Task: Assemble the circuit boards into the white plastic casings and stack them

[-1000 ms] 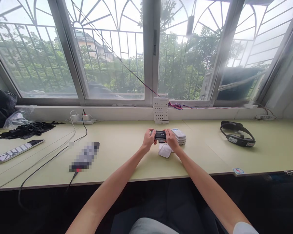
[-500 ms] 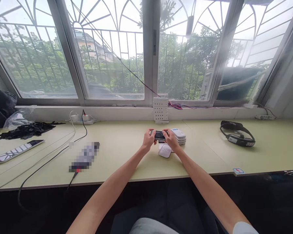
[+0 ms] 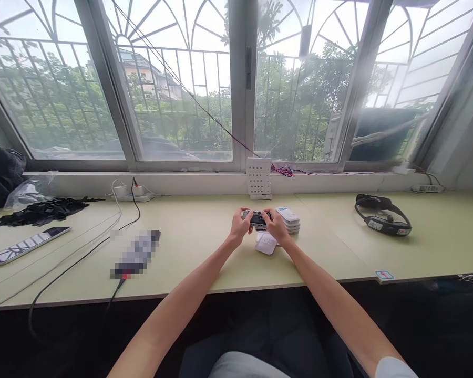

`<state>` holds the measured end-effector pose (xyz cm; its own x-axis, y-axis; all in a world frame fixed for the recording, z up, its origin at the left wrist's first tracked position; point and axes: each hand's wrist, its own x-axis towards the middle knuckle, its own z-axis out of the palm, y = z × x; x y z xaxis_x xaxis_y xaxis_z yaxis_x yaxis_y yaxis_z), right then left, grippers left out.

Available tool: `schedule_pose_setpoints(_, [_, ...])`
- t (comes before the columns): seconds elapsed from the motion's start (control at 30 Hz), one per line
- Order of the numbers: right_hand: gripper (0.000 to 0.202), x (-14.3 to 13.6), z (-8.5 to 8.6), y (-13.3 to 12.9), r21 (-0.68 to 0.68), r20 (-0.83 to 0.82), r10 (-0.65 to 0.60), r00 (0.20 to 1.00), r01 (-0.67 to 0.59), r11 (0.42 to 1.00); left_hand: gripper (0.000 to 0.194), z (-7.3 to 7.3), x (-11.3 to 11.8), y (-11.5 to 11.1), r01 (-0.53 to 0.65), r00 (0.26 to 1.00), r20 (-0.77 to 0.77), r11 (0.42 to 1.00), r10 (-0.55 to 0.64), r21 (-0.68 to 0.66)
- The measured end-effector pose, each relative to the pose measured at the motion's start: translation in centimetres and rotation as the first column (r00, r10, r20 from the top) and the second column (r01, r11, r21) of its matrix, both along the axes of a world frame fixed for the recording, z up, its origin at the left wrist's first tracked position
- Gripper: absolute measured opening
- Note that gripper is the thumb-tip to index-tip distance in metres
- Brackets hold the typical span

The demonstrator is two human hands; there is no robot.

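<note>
Both hands hold a small dark battery pack with white print ending in what looks like "000mA", level and just above the table. At its left end my left hand is closed, thumb on the printed face. My right hand grips the other end, its thumb also on top. The fingers beneath are mostly hidden. Below the pack lies a white rounded cover, flat on the table. Immediately right of my right hand is a stack of white rounded cases, partly covered by that hand.
Behind my hands a white perforated stand leans by the sill. A black head strap sits at right. To the left are a blurred-out device on a cable, a phone, black strips and a power strip. The table's front edge runs below my forearms.
</note>
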<state>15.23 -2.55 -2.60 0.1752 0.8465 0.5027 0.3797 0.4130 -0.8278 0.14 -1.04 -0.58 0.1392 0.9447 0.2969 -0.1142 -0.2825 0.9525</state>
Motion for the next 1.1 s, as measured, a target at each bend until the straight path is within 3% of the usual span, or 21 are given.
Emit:
schedule_pose_setpoints(0.3, [0.042,-0.21,0.59,-0.72,-0.041,-0.009,0.023,1.0,-0.023,0.999,0.03,0.07,0.09,-0.15,-0.01,1.0,-0.004,1.0,0.01,-0.021])
schedule_pose_setpoints(1.1, [0.038,-0.2,0.26,-0.41,-0.036,0.027,0.042,0.999,-0.041,0.999,0.028,0.33,-0.04,-0.44,-0.036,0.997,-0.063,0.998,0.033,-0.049])
